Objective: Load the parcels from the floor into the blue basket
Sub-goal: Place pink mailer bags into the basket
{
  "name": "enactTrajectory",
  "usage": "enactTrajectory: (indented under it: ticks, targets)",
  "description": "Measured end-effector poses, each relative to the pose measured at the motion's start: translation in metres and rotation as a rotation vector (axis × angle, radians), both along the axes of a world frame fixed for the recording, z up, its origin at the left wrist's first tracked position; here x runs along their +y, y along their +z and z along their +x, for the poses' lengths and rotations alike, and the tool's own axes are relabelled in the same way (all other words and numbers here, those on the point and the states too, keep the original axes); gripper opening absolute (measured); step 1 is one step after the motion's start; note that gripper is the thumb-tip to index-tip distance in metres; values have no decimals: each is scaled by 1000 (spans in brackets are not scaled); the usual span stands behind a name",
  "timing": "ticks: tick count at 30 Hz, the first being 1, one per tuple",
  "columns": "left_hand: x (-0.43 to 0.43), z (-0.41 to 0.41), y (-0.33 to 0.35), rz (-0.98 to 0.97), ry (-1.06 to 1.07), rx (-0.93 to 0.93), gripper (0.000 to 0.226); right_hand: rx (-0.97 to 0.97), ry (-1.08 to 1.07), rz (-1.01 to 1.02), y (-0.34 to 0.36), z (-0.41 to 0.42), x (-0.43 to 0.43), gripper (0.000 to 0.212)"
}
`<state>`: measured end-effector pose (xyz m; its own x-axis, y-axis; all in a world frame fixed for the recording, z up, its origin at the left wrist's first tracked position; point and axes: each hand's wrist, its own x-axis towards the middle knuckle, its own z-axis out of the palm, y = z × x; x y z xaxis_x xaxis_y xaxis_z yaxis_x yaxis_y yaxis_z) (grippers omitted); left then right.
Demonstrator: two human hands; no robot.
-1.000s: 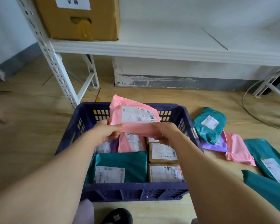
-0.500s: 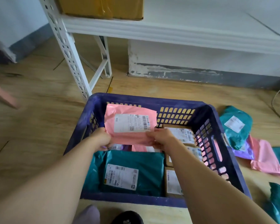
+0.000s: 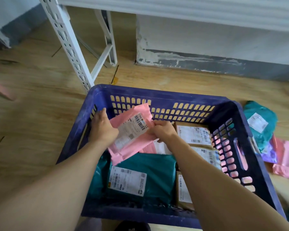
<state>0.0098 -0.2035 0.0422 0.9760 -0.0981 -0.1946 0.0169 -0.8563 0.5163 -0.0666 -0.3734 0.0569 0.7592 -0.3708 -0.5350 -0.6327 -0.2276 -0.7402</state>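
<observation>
Head view: left hand (image 3: 103, 129) grips pink parcel (image 3: 132, 140) at its left edge, right hand (image 3: 163, 132) pinches the right edge. Parcel is tilted, inside blue basket (image 3: 157, 95), over teal parcel (image 3: 157, 174). Brown boxes (image 3: 193, 133) sit at basket's right side. Loose parcels (image 3: 260, 124) lie on the floor further right.

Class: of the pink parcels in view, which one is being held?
The pink parcel tilted above the blue basket, held between left hand and right hand. The floor pink parcel lies right of the basket.
</observation>
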Motion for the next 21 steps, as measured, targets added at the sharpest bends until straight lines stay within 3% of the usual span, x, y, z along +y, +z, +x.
enactTrajectory:
  ticks: [2,4,6,9,10,14,21]
  targets:
    - [-4,-1,3,-39,-14,48,84,-32,-22,-14,2,2,-2,28]
    - [-6,-5,7,-70,-25,223,78,-31,-43,5,4,4,-4,27]
    - [-5,-8,6,-59,-40,331,59,-26,-64,38,4,6,-4,31]
    - [1,-2,1,-66,13,283,18,-78,-76,79,7,6,2,30]
    - [4,3,-2,-69,45,267,15,-110,-76,81,9,7,5,30]
    - [11,13,-11,-20,201,282,37,-126,-17,52,10,10,11,52]
    - [4,11,-24,19,263,259,54,78,520,-287,-23,7,36,62]
